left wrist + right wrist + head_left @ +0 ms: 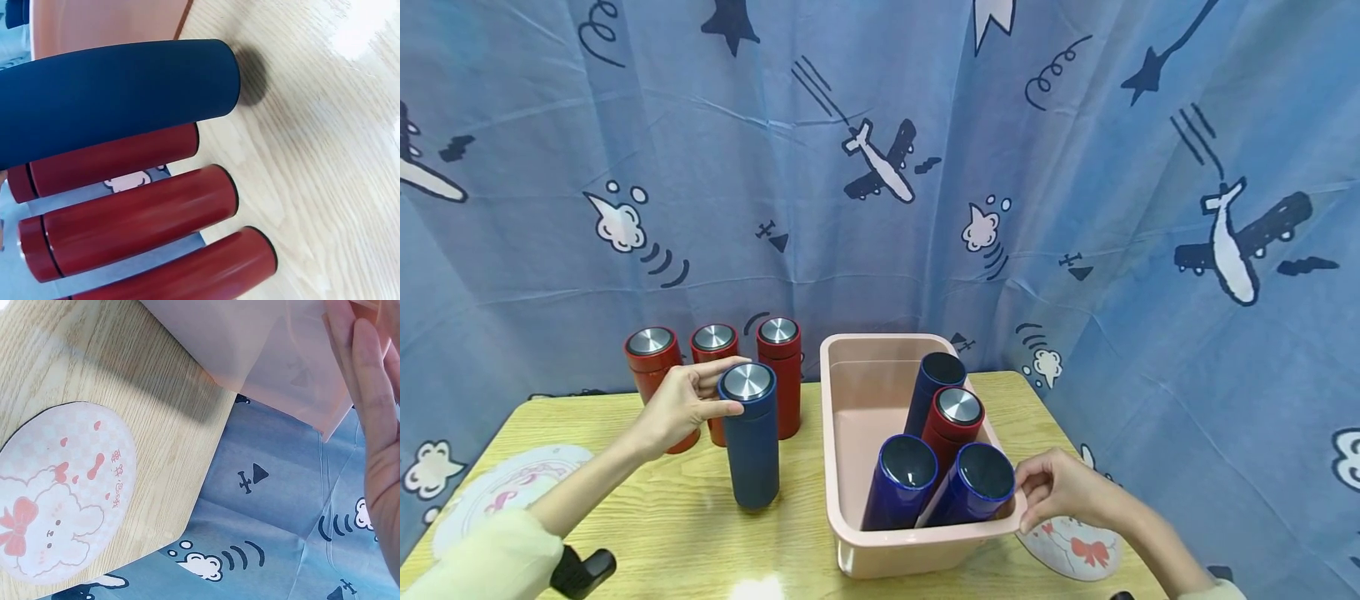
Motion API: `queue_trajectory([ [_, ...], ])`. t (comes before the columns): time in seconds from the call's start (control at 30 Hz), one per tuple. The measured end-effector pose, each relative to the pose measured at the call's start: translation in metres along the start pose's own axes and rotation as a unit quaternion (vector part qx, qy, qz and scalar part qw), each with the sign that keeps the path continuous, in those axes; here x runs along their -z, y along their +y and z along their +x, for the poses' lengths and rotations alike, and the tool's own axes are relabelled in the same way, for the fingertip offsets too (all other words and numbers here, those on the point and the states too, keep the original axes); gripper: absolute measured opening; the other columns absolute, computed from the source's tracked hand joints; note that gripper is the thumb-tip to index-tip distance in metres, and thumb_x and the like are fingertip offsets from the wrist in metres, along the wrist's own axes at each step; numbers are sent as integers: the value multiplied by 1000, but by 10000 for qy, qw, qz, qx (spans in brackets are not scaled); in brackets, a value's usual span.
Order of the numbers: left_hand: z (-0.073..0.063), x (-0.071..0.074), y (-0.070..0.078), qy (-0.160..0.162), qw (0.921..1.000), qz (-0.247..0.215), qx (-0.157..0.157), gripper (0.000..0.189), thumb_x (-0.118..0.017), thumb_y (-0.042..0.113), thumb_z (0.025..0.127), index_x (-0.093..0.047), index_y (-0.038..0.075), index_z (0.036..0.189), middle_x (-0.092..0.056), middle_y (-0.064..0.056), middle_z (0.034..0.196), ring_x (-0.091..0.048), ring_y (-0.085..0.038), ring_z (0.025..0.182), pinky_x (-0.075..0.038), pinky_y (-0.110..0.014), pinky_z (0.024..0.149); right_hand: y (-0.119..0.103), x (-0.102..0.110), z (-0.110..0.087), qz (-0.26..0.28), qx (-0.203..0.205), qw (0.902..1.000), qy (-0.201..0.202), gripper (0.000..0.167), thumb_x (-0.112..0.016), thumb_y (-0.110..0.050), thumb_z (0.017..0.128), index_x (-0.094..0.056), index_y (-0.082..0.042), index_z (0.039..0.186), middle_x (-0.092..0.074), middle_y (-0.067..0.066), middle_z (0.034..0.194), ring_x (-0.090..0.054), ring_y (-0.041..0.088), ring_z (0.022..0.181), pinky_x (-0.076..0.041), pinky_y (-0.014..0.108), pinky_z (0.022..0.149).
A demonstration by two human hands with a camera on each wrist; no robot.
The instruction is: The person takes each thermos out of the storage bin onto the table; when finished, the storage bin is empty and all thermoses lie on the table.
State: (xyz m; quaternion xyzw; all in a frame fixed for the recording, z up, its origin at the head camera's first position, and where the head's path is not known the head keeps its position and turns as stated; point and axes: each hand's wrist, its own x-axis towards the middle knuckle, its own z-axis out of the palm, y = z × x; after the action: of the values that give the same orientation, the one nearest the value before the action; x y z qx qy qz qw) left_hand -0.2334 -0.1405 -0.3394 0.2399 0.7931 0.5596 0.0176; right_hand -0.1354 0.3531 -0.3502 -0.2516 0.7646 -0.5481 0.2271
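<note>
Curtain: behind left hand and right hand.
Table: beneath both hands.
Pink bin: between the hands, holding three blue flasks and one red flask.
Red flasks: three, behind the left hand.
Held flask: blue, upright, gripped near its lid by the left hand.
Right hand: pinching the bin's rim.

1. One pink bin.
2. Four red bottles: three on the worktop, one inside the bin.
3. Four blue bottles: three inside the bin, one outside.
4. Two printed mats.
</note>
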Motion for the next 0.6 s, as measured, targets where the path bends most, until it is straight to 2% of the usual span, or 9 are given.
queue_trajectory([
  [0.07,1,-1,-4,-23,9999,-95,-45,64,-77,5,78,-51,-5,135,-66,-24,109,-60,-5,72,-42,-19,54,0,0,0,5,-13,10000,-7,36,-77,-3,78,-55,23,90,-71,9,82,-69,9,75,-58,27,63],
  [0.13,2,-3,-7,-44,9998,-186,-89,64,-77,4,78,-50,-6,135,-64,-26,113,-64,-3,80,-48,-18,62,-1,0,0,2,-9,10000,-13,36,-77,-3,78,-55,23,90,-71,8,82,-69,9,75,-58,27,63],
  [0.2,4,-4,-10,-52,9996,-237,-140,63,-77,3,78,-50,-6,135,-65,-25,112,-63,-3,81,-48,-18,60,-1,0,0,7,-1,10000,-16,36,-77,-3,78,-54,23,90,-71,8,82,-69,9,75,-58,27,63],
  [0.23,5,-5,-10,-53,9995,-257,-145,63,-77,3,78,-50,-6,134,-66,-23,110,-62,-2,78,-47,-17,57,-1,0,0,20,-2,10000,-20,37,-77,-3,78,-54,23,90,-71,9,82,-69,9,75,-58,27,64],
  [0.3,6,-6,-11,-34,9996,-234,-134,63,-77,4,78,-51,-6,134,-70,-14,92,-55,-2,65,-39,-18,49,-1,0,0,56,-11,10000,-29,37,-77,-3,78,-54,24,90,-71,9,82,-69,9,76,-58,27,64],
  [0.33,7,-6,-12,-20,9997,-195,-112,62,-77,5,78,-51,-5,134,-67,-8,81,-49,-2,59,-34,-19,45,-1,0,0,71,-17,10000,-30,37,-77,-3,78,-54,24,90,-71,9,82,-69,9,76,-58,27,64],
  [0.4,9,-7,-12,12,9999,-117,-55,62,-78,7,78,-52,-4,134,-54,2,64,-36,-6,51,-26,-22,43,-1,0,0,112,-27,9999,-42,37,-76,-2,78,-54,24,91,-71,10,83,-69,9,76,-58,27,64],
  [0.47,11,-8,-13,18,10000,-82,3,62,-78,7,78,-53,-3,134,-42,5,59,-30,-7,50,-24,-23,43,-1,0,0,128,-21,9999,-45,37,-76,-2,78,-54,25,90,-71,9,83,-69,9,76,-58,26,64],
  [0.6,14,-9,-13,-22,9999,-106,71,63,-78,8,78,-52,-2,135,-44,6,62,-33,-8,51,-23,-24,43,0,-1,0,103,14,9999,-29,39,-77,-3,77,-53,25,90,-71,6,82,-69,9,76,-57,24,65],
])
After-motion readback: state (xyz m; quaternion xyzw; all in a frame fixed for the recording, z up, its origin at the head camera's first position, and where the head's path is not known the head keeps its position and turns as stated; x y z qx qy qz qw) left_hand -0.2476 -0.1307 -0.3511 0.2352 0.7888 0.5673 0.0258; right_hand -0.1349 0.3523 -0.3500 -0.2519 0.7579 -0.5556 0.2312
